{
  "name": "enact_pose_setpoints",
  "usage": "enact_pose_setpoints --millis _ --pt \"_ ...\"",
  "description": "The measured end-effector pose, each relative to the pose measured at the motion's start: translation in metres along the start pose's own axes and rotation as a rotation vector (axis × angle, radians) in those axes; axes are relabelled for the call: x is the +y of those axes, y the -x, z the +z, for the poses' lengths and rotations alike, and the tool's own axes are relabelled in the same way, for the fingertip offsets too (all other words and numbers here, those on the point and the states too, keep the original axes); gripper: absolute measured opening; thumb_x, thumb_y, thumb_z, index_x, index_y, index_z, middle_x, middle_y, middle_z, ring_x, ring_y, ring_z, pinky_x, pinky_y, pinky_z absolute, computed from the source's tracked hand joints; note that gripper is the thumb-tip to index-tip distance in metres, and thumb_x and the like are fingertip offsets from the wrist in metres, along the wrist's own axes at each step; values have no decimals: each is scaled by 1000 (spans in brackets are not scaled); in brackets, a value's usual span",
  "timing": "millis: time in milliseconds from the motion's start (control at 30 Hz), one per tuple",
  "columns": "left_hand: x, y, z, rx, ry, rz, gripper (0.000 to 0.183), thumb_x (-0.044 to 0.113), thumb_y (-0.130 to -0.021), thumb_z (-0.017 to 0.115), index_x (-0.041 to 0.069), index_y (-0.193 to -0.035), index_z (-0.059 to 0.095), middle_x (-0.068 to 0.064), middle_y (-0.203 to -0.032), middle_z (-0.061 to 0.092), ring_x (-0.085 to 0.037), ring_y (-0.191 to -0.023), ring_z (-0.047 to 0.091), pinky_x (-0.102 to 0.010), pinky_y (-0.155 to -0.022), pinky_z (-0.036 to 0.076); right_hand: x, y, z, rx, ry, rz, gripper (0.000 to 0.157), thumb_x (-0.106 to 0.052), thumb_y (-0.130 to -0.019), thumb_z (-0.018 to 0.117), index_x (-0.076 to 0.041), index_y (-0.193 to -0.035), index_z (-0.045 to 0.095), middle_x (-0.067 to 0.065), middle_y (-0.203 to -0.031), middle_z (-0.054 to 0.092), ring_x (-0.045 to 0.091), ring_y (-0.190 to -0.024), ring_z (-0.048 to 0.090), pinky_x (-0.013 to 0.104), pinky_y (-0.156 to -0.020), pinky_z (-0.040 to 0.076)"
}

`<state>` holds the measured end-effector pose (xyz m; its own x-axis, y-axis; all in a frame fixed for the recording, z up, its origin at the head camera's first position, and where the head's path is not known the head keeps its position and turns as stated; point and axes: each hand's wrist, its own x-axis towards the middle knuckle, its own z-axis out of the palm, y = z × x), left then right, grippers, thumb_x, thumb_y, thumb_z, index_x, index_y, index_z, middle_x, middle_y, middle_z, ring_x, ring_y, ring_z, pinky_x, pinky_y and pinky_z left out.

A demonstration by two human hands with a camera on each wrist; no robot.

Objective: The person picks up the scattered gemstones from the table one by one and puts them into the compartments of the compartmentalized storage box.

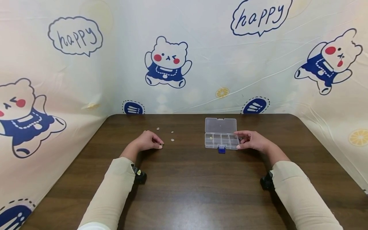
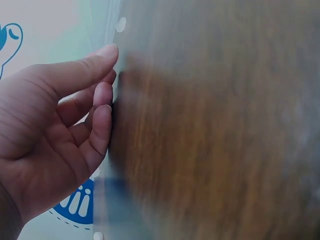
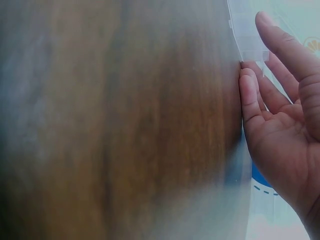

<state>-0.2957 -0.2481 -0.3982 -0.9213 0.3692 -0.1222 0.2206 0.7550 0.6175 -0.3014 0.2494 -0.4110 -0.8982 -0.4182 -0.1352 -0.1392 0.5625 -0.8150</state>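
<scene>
My left hand point(image 1: 149, 140) is low over the left part of the table, thumb and fingertips drawn close together at the wood. I cannot tell whether a small piece is between them. Several small pale flat pieces lie near it, among them one white piece point(image 1: 172, 140) right of the fingers and another piece point(image 1: 157, 128) farther back. In the left wrist view, a white oval piece point(image 2: 121, 24) shows just beyond the thumb. My right hand point(image 1: 253, 141) holds the right end of a clear plastic compartment box point(image 1: 220, 140) between thumb and fingers. A small yellowish piece point(image 1: 211, 138) shows in its left back compartment.
The box's clear lid point(image 1: 220, 125) is folded back toward the far side, and a blue latch point(image 1: 221, 149) hangs at its front. The brown wooden table point(image 1: 184, 182) ends at a printed cloth backdrop point(image 1: 201, 57). Dark wrist cameras sit at both sleeves.
</scene>
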Motion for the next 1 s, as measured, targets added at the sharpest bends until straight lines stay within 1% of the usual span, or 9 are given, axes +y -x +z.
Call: enact_pose_setpoints --millis 100,167,333,433,633,767,900,1000 --pt "0 0 0 -1 11 1 15 15 -84 78 9 -97 78 -2 -89 73 -14 -77 60 -31 -73 53 -1 0 -1 -3 0 3 74 -28 -78 83 -11 -142 49 18 -134 51 29 -103 51 36 -90 46" --pt "1 0 0 -2 33 -4 15 16 -84 78 10 -97 78 -1 -90 73 -15 -76 59 -31 -71 53 -1 1 -1 -6 4 -1 75 -28 -79 83 -10 -143 49 18 -134 51 29 -103 51 36 -90 45" --pt "4 0 1 -5 87 25 14 16 -85 77 10 -98 77 -1 -87 72 -16 -69 58 -32 -64 53 0 1 -1 -1 13 -3 74 -28 -79 83 -10 -142 49 18 -133 52 29 -102 51 35 -89 46" --pt "8 1 2 -4 110 47 14 14 -85 76 8 -97 77 -1 -83 71 -16 -66 58 -33 -62 53 0 1 0 3 11 1 74 -28 -78 83 -11 -142 49 17 -132 52 29 -102 51 36 -89 46" --pt "20 2 4 -13 146 60 16 12 -86 76 5 -100 76 -2 -84 71 -17 -65 58 -36 -64 53 0 2 -1 -1 13 2 74 -28 -79 83 -11 -143 49 18 -132 52 29 -102 51 36 -90 45" --pt "26 0 6 -5 154 95 17 10 -86 75 2 -101 75 -3 -85 72 -18 -66 59 -36 -64 53 0 2 -1 1 15 5 74 -28 -79 83 -11 -143 49 18 -131 52 29 -102 51 36 -90 45" --pt "32 -2 7 7 170 91 18 12 -86 75 3 -102 75 -2 -88 73 -18 -69 60 -34 -66 53 1 1 0 5 1 6 74 -27 -78 83 -11 -142 50 18 -132 52 29 -102 51 35 -89 46" --pt "36 -3 8 11 179 75 21 15 -86 76 5 -104 75 -1 -91 73 -20 -73 61 -35 -68 54 0 1 1 5 -1 -5 73 -27 -79 82 -10 -142 49 19 -133 51 30 -103 51 33 -88 46"
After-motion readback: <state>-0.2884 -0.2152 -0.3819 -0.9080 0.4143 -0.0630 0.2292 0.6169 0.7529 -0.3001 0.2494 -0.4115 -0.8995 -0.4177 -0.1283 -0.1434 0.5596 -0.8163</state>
